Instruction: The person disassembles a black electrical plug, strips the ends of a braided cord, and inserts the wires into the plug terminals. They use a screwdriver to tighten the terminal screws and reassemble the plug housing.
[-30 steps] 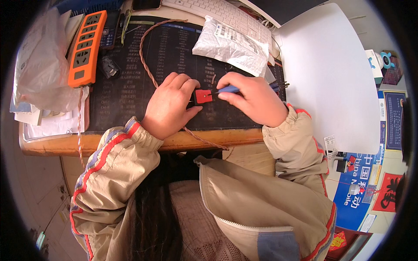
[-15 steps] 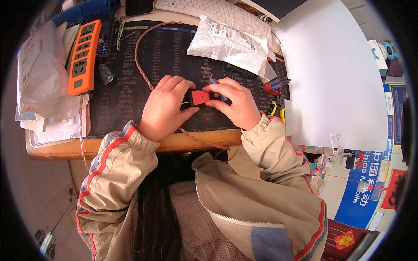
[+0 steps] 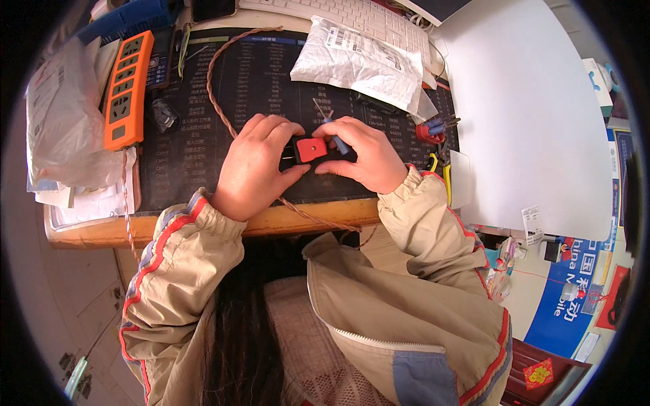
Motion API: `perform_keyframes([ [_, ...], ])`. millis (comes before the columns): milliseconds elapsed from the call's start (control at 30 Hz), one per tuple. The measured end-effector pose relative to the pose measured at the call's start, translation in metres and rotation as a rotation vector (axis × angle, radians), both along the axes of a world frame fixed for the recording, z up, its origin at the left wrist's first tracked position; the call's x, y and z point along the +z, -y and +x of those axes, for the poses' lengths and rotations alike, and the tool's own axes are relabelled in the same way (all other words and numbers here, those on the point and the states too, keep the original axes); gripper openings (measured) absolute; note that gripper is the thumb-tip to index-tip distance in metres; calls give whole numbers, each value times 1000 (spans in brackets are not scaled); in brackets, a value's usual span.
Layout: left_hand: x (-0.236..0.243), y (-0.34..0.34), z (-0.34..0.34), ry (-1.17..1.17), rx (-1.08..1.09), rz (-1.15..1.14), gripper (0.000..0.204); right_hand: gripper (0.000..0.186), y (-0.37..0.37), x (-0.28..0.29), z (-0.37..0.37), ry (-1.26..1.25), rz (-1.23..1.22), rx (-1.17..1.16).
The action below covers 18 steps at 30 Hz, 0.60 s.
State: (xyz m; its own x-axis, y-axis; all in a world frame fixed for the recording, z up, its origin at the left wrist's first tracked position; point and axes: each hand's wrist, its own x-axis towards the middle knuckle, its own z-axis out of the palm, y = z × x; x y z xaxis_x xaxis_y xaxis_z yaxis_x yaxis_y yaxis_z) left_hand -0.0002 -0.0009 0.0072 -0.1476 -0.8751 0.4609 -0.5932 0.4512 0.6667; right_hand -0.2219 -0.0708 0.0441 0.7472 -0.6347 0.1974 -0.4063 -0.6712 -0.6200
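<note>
My left hand (image 3: 252, 166) is closed on a small black plug with a red face (image 3: 311, 150), holding it between thumb and fingertips above the dark desk mat (image 3: 176, 183). My right hand (image 3: 365, 154) is curled just right of the plug, its fingers on a blue-handled tool (image 3: 340, 144), which looks like a screwdriver and is partly hidden by them. The right thumb is near the plug's lower right corner; whether it touches cannot be told. A twisted brown cord (image 3: 215, 88) runs behind and under my left hand to the front edge.
An orange power strip (image 3: 127, 88) and plastic bags (image 3: 61, 128) lie left. A white parcel (image 3: 355, 61), keyboard (image 3: 338, 15) and phone (image 3: 213, 7) are at the back. A red tool holder (image 3: 430, 133), yellow-handled pliers (image 3: 447, 181) and a large white board (image 3: 528, 122) are right.
My right hand has moved left toward the plug, and the blue tool has turned from lying sideways to pointing away from me. In the last half second the right thumb has shifted slightly downward.
</note>
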Motion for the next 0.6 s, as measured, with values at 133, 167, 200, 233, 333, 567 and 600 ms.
perform_keyframes([
  [133,0,1,0,1,4,-5,48,35,5,5,2,64,60,-34],
  [167,0,1,0,1,5,-1,48,36,8,6,1,116,98,-39],
  [200,0,1,1,5,0,2,49,36,11,7,-1,206,165,-84],
  [233,0,0,1,10,-8,12,49,36,14,7,-3,230,173,-130],
  [333,2,0,2,10,-9,17,50,38,18,6,-12,47,44,-180],
  [567,5,-1,4,-20,-19,49,51,42,14,-7,-18,-46,-166,-156],
  [600,5,-2,6,-29,-27,59,52,42,13,-6,-19,-50,-171,-161],
])
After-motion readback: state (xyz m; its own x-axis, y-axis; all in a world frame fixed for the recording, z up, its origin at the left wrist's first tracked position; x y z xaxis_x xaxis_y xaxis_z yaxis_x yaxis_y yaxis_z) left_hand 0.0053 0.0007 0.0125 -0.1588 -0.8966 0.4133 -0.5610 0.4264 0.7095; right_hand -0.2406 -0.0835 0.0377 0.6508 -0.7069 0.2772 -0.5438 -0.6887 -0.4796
